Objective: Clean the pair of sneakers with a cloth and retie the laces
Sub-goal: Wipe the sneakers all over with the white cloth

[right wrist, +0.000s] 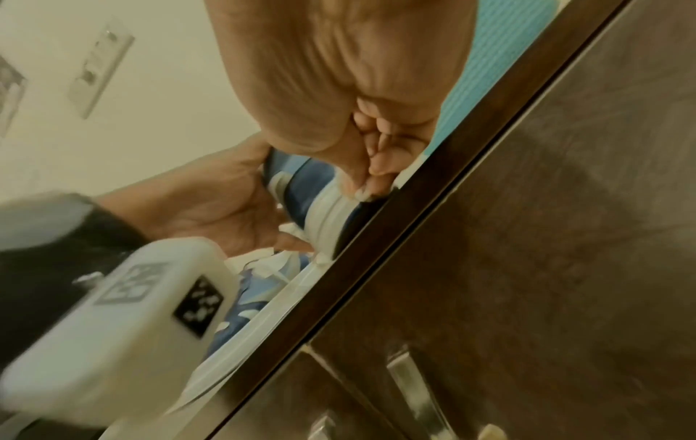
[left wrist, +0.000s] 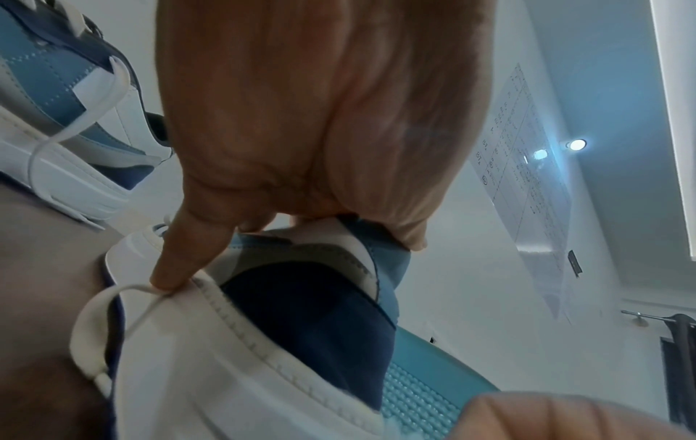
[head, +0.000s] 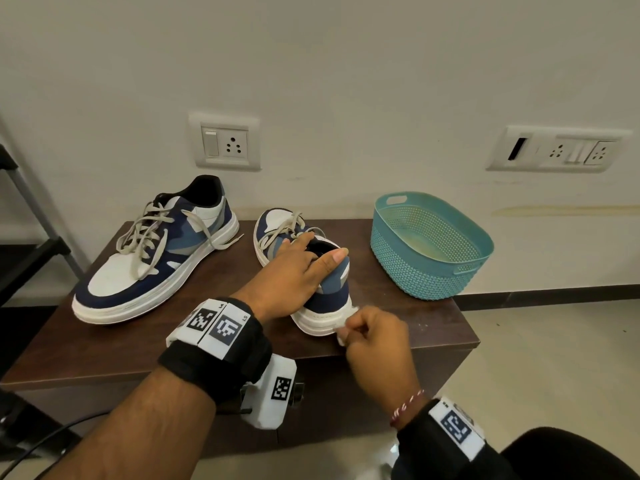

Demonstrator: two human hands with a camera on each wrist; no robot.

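Two navy, blue and white sneakers stand on a dark brown table (head: 214, 341). The left sneaker (head: 156, 251) lies apart with its beige laces loose. My left hand (head: 311, 251) grips the heel collar of the right sneaker (head: 329, 292), thumb outside and fingers in the opening. In the left wrist view one finger (left wrist: 177, 262) touches the white sole rim of this sneaker (left wrist: 309, 312). My right hand (head: 349, 327) pinches a small white cloth (head: 343, 332) against the heel's white sole. The right wrist view shows that cloth (right wrist: 361, 193) mostly hidden in my curled fingers (right wrist: 376, 160).
A teal perforated basket (head: 429, 244) stands at the table's right end, close to the held sneaker. The wall with socket plates (head: 225, 142) is right behind. A dark rack (head: 31, 237) stands at far left. Cabinet handles (right wrist: 406, 381) sit below the table's front edge (right wrist: 414, 238).
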